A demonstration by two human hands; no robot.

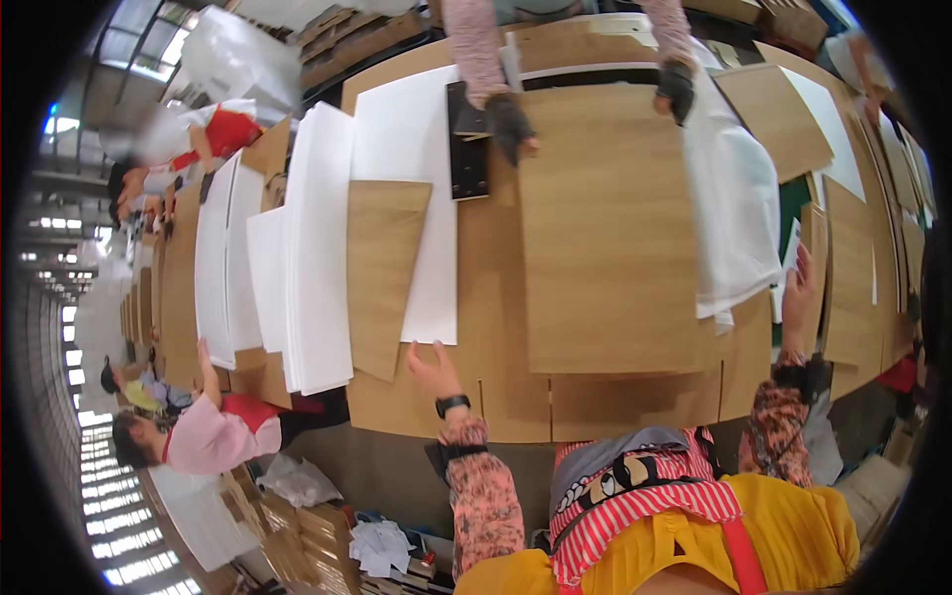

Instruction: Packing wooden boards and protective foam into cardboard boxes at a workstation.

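- The left hand is spreading its grip wide, grasping nothing, at the near edge of a white sheet.
- A brown board is lying between a co-worker's 2 gloved hands.
- The right hand is meeting a white strip, grip's closure unclear.

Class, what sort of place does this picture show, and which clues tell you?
Probably a factory or packing workshop: stacked white boards, a large brown sheet and a co-worker in pink at the left.
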